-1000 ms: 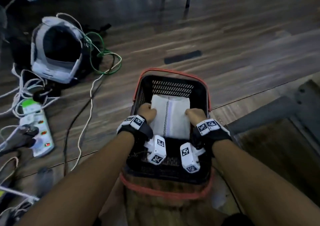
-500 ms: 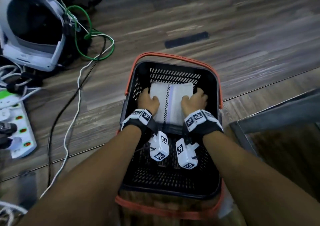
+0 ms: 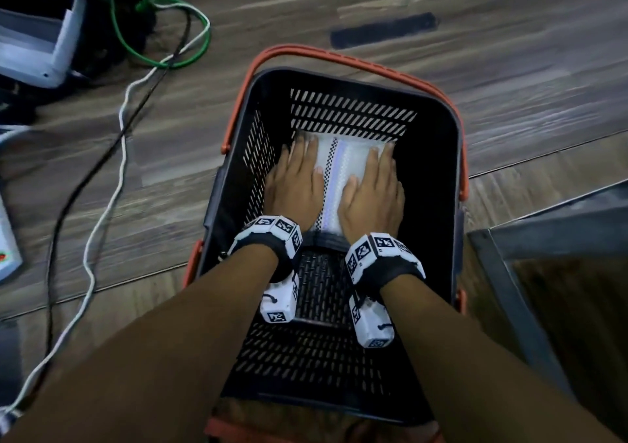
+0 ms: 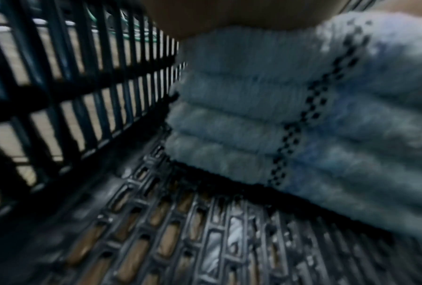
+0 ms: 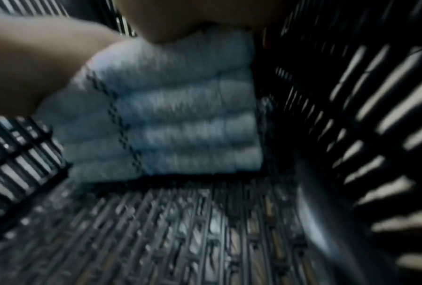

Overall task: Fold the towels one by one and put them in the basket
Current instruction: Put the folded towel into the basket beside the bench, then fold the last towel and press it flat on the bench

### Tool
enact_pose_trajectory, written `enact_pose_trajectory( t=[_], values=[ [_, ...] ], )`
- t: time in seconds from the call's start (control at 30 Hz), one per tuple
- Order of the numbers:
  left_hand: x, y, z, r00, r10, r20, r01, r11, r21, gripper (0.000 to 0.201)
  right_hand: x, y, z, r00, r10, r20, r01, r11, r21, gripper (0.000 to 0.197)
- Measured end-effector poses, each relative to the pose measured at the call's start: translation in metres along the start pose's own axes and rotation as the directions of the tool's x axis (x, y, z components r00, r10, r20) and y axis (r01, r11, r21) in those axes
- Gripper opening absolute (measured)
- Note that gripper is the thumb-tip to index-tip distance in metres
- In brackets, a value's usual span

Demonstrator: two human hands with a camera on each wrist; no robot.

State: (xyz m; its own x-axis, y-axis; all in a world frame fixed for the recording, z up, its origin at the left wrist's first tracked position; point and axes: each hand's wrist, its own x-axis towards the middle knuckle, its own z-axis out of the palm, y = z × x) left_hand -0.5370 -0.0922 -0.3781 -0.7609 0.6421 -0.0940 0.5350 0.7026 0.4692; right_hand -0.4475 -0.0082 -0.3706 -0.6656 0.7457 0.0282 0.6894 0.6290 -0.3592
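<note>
A black slatted basket (image 3: 438,184) with orange handles stands on the wooden floor. Inside, at its far end, lies a stack of folded white towels (image 3: 343,167) with a checked black line and a pale violet stripe. My left hand (image 3: 299,177) lies flat on the left half of the top towel, fingers straight. My right hand (image 3: 373,187) lies flat on the right half. In the left wrist view the towel stack (image 4: 290,115) shows several folded layers on the basket floor (image 4: 205,241). The right wrist view shows the same towel stack (image 5: 180,119) near the basket wall (image 5: 376,115).
White, green and black cables (image 3: 112,157) trail over the floor left of the basket. A white headset (image 3: 34,45) sits at the far left. A black strip (image 3: 384,29) lies on the floor beyond the basket. A grey metal frame (image 3: 516,272) stands at the right.
Both hands went down into the basket with the towel. They were gripping its side edges; now they lie flat on top of it, pressing it onto the stack.
</note>
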Motion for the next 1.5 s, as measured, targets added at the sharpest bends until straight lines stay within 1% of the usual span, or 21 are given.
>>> enact_pose_trajectory(
  t=[0.07, 0.13, 0.2, 0.27, 0.3, 0.37, 0.43, 0.47, 0.5, 0.53, 0.6, 0.63, 0.67, 0.77, 0.83, 0.93, 1.0, 1.1, 1.23, 1.37, 1.5],
  values=[
    [0.0, -0.002, 0.003, 1.0, 0.0, -0.005, 0.0, 1.0, 0.001, 0.057, 0.0, 0.001, 0.006, 0.999, -0.008, -0.039, 0.009, 1.0, 0.018, 0.056],
    [0.0, -0.001, 0.002, 1.0, -0.005, 0.008, 0.005, 1.0, 0.01, 0.056, 0.001, 0.001, 0.006, 1.0, -0.006, -0.015, 0.007, 1.0, 0.015, 0.057],
    [-0.001, 0.004, -0.004, 0.999, -0.019, 0.046, 0.017, 0.999, 0.047, 0.054, 0.001, -0.001, 0.0, 0.999, 0.006, 0.054, -0.005, 1.0, -0.025, 0.058],
    [-0.006, 0.011, -0.016, 0.985, -0.059, 0.159, 0.043, 0.994, 0.099, 0.055, -0.001, -0.006, -0.015, 0.987, 0.032, 0.159, -0.02, 0.997, -0.079, 0.06],
    [-0.011, 0.014, -0.024, 0.969, -0.087, 0.233, 0.057, 0.99, 0.133, 0.056, -0.003, -0.01, -0.024, 0.972, 0.051, 0.229, -0.023, 0.992, -0.125, 0.061],
    [-0.025, 0.024, -0.045, 0.923, -0.14, 0.357, 0.065, 0.975, 0.214, 0.056, -0.008, -0.02, -0.049, 0.921, 0.105, 0.376, -0.018, 0.973, -0.228, 0.059],
    [-0.043, 0.038, -0.074, 0.884, -0.168, 0.436, 0.046, 0.96, 0.276, 0.047, -0.015, -0.034, -0.082, 0.838, 0.162, 0.522, -0.028, 0.967, -0.254, 0.048],
    [-0.051, 0.045, -0.09, 0.871, -0.17, 0.461, 0.027, 0.953, 0.301, 0.04, -0.02, -0.039, -0.1, 0.797, 0.175, 0.578, -0.032, 0.968, -0.25, 0.04],
    [-0.058, 0.051, -0.108, 0.857, -0.166, 0.488, 0.006, 0.95, 0.313, 0.035, -0.025, -0.042, -0.119, 0.767, 0.177, 0.617, -0.027, 0.969, -0.245, 0.034],
    [-0.065, 0.056, -0.126, 0.838, -0.153, 0.524, -0.016, 0.952, 0.305, 0.036, -0.032, -0.043, -0.142, 0.756, 0.165, 0.633, -0.01, 0.971, -0.24, 0.031],
    [-0.077, 0.067, -0.167, 0.805, -0.116, 0.581, -0.054, 0.962, 0.266, 0.043, -0.047, -0.042, -0.193, 0.777, 0.153, 0.611, 0.004, 0.969, -0.248, 0.028],
    [-0.082, 0.075, -0.189, 0.809, -0.103, 0.578, -0.06, 0.965, 0.257, 0.045, -0.053, -0.04, -0.22, 0.797, 0.143, 0.586, 0.01, 0.968, -0.249, 0.028],
    [-0.086, 0.086, -0.213, 0.831, -0.085, 0.55, -0.072, 0.963, 0.258, 0.045, -0.06, -0.037, -0.249, 0.826, 0.123, 0.551, 0.023, 0.968, -0.252, 0.028],
    [-0.107, 0.132, -0.289, 0.913, 0.008, 0.407, -0.121, 0.96, 0.251, 0.04, -0.062, -0.018, -0.321, 0.869, 0.127, 0.478, 0.03, 0.951, -0.307, 0.024],
    [-0.129, 0.169, -0.341, 0.951, 0.095, 0.295, -0.174, 0.951, 0.255, 0.035, -0.065, -0.015, -0.378, 0.916, 0.097, 0.389, 0.025, 0.955, -0.297, 0.025],
    [-0.166, 0.22, -0.408, 0.969, 0.181, 0.167, -0.218, 0.947, 0.236, 0.036, -0.104, -0.039, -0.486, 0.961, 0.022, 0.276, 0.043, 0.973, -0.227, 0.033],
    [-0.194, 0.251, -0.438, 0.962, 0.252, 0.108, -0.27, 0.937, 0.223, 0.036, -0.133, -0.04, -0.541, 0.978, 0.0, 0.206, 0.043, 0.979, -0.201, 0.035],
    [-0.236, 0.296, -0.46, 0.93, 0.364, 0.051, -0.366, 0.902, 0.228, 0.035, -0.177, -0.019, -0.598, 0.99, 0.01, 0.14, 0.015, 0.984, -0.177, 0.037],
    [-0.278, 0.35, -0.459, 0.859, 0.512, 0.016, -0.496, 0.823, 0.276, 0.037, -0.241, 0.011, -0.649, 0.999, 0.04, 0.004, -0.039, 0.99, -0.135, 0.036],
    [-0.307, 0.403, -0.44, 0.756, 0.651, 0.063, -0.643, 0.722, 0.258, 0.039, -0.298, 0.051, -0.679, 0.989, 0.138, -0.049, -0.144, 0.978, -0.153, 0.034],
    [-0.332, 0.456, -0.41, 0.627, 0.766, 0.142, -0.776, 0.599, 0.198, 0.04, -0.345, 0.104, -0.696, 0.963, 0.247, -0.105, -0.26, 0.954, -0.148, 0.026]
  ],
)
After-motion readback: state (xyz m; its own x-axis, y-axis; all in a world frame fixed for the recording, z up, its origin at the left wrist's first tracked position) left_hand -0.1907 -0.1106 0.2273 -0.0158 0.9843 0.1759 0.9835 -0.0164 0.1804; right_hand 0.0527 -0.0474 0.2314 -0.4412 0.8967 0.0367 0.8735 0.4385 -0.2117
